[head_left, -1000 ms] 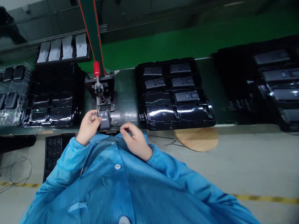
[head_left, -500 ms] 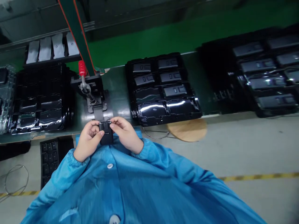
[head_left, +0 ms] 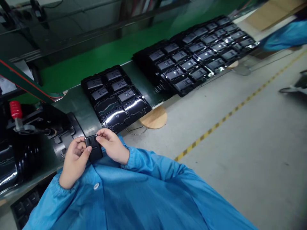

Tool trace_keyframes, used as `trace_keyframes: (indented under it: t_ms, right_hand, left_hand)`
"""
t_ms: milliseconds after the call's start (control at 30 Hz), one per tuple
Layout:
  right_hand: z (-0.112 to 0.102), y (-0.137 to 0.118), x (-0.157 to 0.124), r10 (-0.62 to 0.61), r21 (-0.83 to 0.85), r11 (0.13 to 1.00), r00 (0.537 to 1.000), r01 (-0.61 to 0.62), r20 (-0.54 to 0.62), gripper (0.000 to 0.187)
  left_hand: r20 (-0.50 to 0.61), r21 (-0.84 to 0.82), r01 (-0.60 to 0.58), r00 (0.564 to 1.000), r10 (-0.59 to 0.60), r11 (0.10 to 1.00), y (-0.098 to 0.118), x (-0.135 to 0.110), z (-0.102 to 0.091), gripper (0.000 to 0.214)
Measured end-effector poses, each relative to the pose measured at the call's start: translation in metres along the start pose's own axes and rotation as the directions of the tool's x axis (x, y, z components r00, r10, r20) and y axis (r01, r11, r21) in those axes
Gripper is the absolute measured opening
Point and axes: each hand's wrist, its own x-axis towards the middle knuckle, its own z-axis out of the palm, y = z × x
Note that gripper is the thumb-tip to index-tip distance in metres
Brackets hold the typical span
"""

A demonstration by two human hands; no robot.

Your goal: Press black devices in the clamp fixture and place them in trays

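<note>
Close to my chest, both hands hold a small black rectangular device (head_left: 94,150) with faint lettering on its face. My left hand (head_left: 76,159) is closed on its left side, thumb on the front. My right hand (head_left: 112,145) pinches its upper right corner between thumb and fingers. Just beyond the left hand, on the bench, stands a toggle clamp with a red handle (head_left: 16,110), mounted on a metal fixture (head_left: 64,137). To the right of the fixture lies a glossy black tray (head_left: 115,116) with several similar black devices (head_left: 126,95) in its pockets.
Farther right along the green bench (head_left: 140,81), more stacked black trays (head_left: 165,84) hold several devices. A round wooden stool (head_left: 154,117) stands under the bench edge. At the far right a blue sleeve of another person (head_left: 285,35) shows near a cardboard box (head_left: 271,14).
My view has turned to the right, so the fixture and trays appear farther left and more trays, the floor and another person's sleeve come into sight. Both hands keep hold of the device.
</note>
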Motion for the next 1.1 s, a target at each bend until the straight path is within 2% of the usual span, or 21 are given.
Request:
trace_keyframes:
  t_ms: [133, 300, 533, 733, 867, 1000, 1100]
  right_hand:
    - [-0.01, -0.01, -0.005, -0.041, 0.031, 0.999, 0.997, 0.043, -0.061, 0.028]
    - [-0.018, -0.023, -0.009, -0.037, 0.065, 0.997, 0.997, 0.041, -0.067, 0.029]
    - [-0.024, -0.04, -0.009, -0.079, 0.063, 0.995, 0.997, 0.079, -0.001, 0.034]
    - [-0.021, -0.046, -0.006, -0.076, 0.057, 0.996, 0.996, 0.073, 0.043, 0.039]
    - [-0.017, -0.043, -0.005, -0.039, 0.072, 0.997, 0.996, 0.033, 0.076, 0.047]
    - [-0.016, -0.034, -0.005, -0.022, 0.075, 0.997, 0.996, 0.016, 0.088, 0.054]
    - [-0.016, -0.028, -0.004, -0.015, 0.053, 0.999, 0.995, 0.01, 0.096, 0.06]
  left_hand:
    - [0.05, -0.006, 0.002, 0.999, -0.002, 1.0, 0.012, 0.01, 0.016, 0.045]
    - [0.092, 0.013, -0.024, 0.995, 0.022, 1.0, 0.022, 0.016, 0.027, 0.042]
    - [0.095, 0.008, -0.066, 0.993, 0.065, 0.998, 0.038, 0.017, 0.032, 0.041]
    - [0.064, -0.001, -0.049, 0.997, 0.049, 0.999, 0.046, 0.011, 0.03, 0.045]
    - [-0.006, 0.017, 0.002, 1.0, -0.002, 1.0, 0.039, 0.004, 0.026, 0.046]
    - [-0.056, 0.029, 0.047, 0.997, -0.045, 0.998, 0.021, 0.001, 0.017, 0.05]
    - [-0.024, 0.003, 0.082, 0.996, -0.082, 0.997, 0.006, 0.004, 0.011, 0.055]
